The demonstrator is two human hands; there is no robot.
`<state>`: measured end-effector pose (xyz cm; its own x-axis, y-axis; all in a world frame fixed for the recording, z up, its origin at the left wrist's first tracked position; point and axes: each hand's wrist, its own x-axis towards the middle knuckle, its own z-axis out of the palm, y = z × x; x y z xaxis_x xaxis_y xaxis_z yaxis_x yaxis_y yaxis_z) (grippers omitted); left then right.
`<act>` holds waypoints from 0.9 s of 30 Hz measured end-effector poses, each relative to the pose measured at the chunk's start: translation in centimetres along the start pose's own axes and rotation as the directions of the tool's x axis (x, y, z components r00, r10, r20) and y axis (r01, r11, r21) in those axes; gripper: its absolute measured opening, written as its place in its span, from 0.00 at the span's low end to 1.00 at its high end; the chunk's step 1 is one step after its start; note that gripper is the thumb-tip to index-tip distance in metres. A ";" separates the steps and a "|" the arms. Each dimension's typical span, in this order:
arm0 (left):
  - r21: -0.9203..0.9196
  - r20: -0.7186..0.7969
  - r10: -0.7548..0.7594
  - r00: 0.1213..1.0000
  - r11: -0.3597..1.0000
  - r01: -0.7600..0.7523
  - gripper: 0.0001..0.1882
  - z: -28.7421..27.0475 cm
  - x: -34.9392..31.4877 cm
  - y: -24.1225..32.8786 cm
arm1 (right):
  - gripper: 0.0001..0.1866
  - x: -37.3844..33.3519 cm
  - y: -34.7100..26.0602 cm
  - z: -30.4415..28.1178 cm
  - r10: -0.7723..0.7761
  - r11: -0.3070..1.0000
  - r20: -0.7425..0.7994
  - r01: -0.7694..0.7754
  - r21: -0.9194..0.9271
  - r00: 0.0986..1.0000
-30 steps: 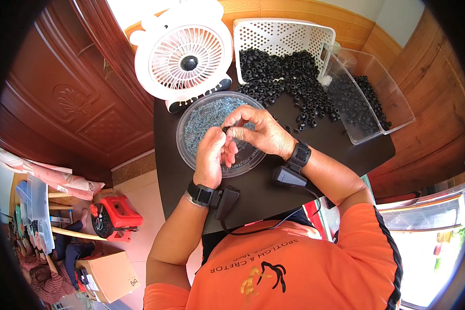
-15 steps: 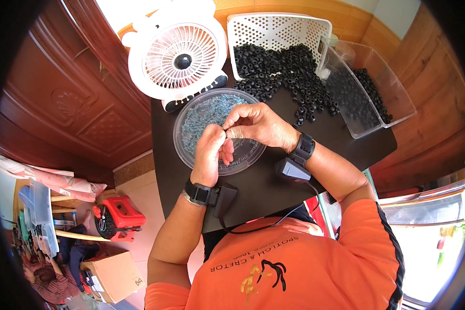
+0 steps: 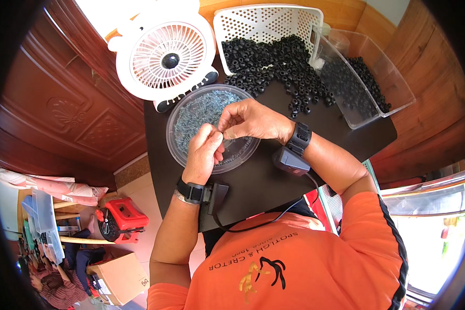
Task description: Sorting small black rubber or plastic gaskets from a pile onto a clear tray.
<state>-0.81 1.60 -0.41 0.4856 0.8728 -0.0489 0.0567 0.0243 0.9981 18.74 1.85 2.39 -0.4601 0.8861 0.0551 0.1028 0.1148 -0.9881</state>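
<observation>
My left hand (image 3: 202,155) and my right hand (image 3: 256,121) meet over a round clear tray (image 3: 171,147) that holds many tiny bluish, shiny pieces (image 3: 191,116). Both hands are closed, thumbs and forefingers pinched tip to tip. Whatever sits between the fingertips is too small and too covered to make out. Beyond my right hand, many small black ring-like parts (image 3: 266,64) spill out of a white perforated basket (image 3: 268,15) onto the dark table (image 3: 253,186).
A white animal-shaped fan (image 3: 170,61) stands at the far left of the table. On the right, a clear plastic bin (image 3: 392,90) holds more black parts. Wristbands with dark boxes and a cable (image 3: 232,229) hang near the table's front edge. Another person (image 3: 57,281) is at lower left.
The scene has shifted slightly left and up in view. My left fingers are curled in more, and the small dark spot at the fingertips no longer shows clearly.
</observation>
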 end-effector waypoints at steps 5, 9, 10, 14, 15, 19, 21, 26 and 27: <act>-0.035 0.001 -0.011 1.000 0.999 0.011 0.11 -0.1 0.1 -0.2 | 0.10 0.2 0.4 -0.6 0.016 1.000 0.011 -0.017 0.026 1.000; -0.098 -0.042 0.001 0.999 0.995 -0.005 0.11 -0.2 0.0 0.3 | 0.11 0.1 0.4 -1.4 -0.024 0.996 -0.049 0.028 0.083 0.999; -0.098 -0.042 0.002 0.999 0.995 -0.006 0.11 -0.2 0.1 0.2 | 0.13 0.1 0.3 -1.5 -0.033 0.996 -0.075 0.038 0.077 0.997; -0.111 -0.031 -0.011 0.999 0.994 0.007 0.10 -0.3 0.1 0.2 | 0.24 -0.1 0.2 -0.5 -0.063 0.962 0.004 0.061 -0.265 0.998; -0.113 -0.021 -0.009 1.000 0.994 0.007 0.10 -0.3 0.0 0.1 | 0.27 -0.4 -0.3 -0.1 -0.105 0.893 0.008 0.098 -0.440 0.994; -0.136 0.046 -0.021 0.999 0.990 0.027 0.10 -0.6 0.2 0.0 | 0.20 -0.5 -0.1 0.5 -0.279 0.710 0.125 0.292 -0.641 0.952; -0.148 0.084 -0.026 0.996 0.988 0.039 0.10 -0.7 0.2 0.1 | 0.15 -0.7 -0.2 0.6 -0.389 0.606 0.148 0.374 -0.702 0.909; -0.105 0.135 -0.047 0.990 0.993 0.062 0.11 -1.3 0.3 0.2 | 0.12 -0.7 -0.6 0.5 -0.415 0.539 0.212 0.426 -0.727 0.885; -0.103 0.153 -0.063 0.986 0.992 0.079 0.11 -1.3 0.3 0.2 | 0.12 -0.7 -0.6 0.4 -0.404 0.531 0.238 0.438 -0.725 0.883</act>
<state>-1.84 2.50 -0.16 0.6085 0.7850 -0.1166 0.0045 0.1435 0.9896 18.63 0.93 2.86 -0.6577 0.6295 0.4138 0.4923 0.7749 -0.3964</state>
